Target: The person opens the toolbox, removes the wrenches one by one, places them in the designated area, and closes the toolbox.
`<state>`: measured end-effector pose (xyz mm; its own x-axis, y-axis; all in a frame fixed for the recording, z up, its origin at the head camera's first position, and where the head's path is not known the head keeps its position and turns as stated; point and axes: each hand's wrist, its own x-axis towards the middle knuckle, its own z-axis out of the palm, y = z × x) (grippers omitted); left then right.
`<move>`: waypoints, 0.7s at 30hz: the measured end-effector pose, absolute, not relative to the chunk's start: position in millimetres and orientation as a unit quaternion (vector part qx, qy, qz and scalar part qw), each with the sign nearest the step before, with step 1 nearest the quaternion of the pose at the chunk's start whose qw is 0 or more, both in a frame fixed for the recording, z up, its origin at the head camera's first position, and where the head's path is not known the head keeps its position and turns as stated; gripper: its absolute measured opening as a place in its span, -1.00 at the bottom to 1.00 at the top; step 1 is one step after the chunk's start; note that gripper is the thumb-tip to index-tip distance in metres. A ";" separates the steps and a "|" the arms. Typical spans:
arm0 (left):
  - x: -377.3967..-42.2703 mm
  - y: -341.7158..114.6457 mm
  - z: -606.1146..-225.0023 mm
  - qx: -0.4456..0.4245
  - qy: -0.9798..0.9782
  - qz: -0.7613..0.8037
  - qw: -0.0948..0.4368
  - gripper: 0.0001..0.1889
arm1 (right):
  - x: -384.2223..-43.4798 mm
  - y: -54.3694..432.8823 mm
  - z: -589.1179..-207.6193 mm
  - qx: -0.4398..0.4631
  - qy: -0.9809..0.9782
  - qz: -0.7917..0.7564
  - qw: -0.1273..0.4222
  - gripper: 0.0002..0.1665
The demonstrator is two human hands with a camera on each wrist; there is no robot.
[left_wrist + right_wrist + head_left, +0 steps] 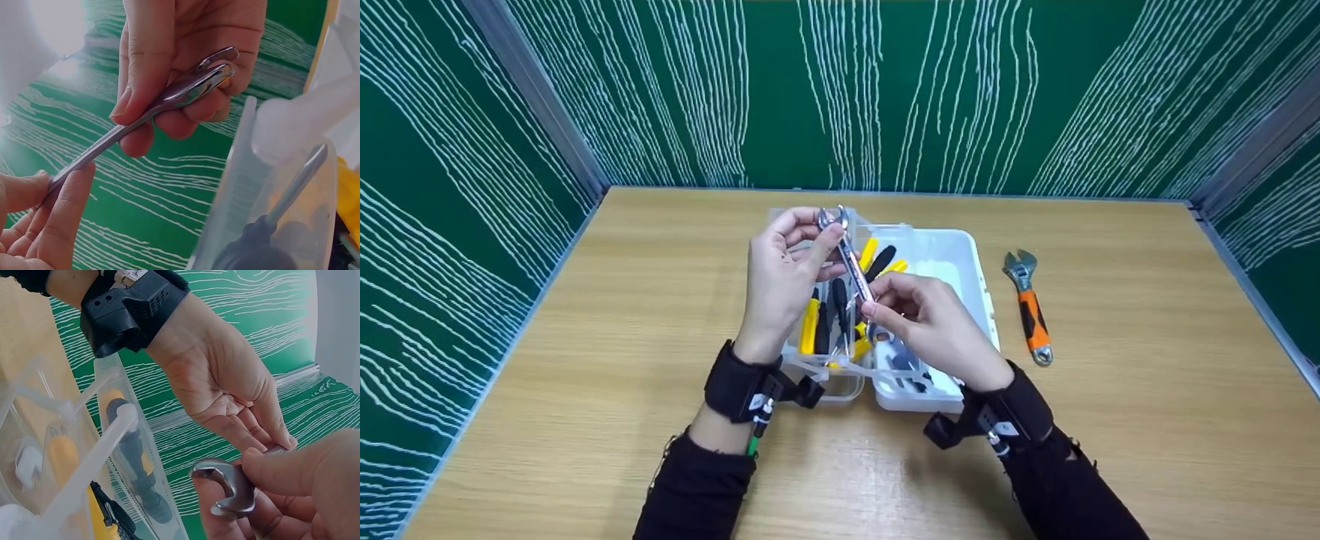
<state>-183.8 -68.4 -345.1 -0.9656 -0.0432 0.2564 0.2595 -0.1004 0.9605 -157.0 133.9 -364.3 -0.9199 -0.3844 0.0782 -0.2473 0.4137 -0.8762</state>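
A chrome open-end wrench [853, 271] is held slantwise above a plastic toolbox [979, 300]. My left hand [786, 281] pinches its upper end between thumb and fingers. Lower down, my right hand [934, 326] grips the other end. The left wrist view shows the wrench [101, 145] stretched between the left hand [149, 62] and the right hand's fingertips [70, 197]. In the right wrist view a forked wrench end [239, 489] juts from the right hand [315, 478], with the left hand [219, 377] behind it.
Yellow and black handled tools, among them a screwdriver [256, 239], lie in the toolbox's left side under clear plastic parts. Small dark pieces [913, 385] sit in the white right side. An adjustable wrench [1031, 315] with an orange-black handle lies on the wooden table [1147, 337] at right.
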 end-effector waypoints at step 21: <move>-181.6 -106.4 -328.6 -0.094 -0.697 -0.708 0.057 -0.62 | -164.3 154.6 -361.3 -0.168 0.844 -0.509 0.031 -0.83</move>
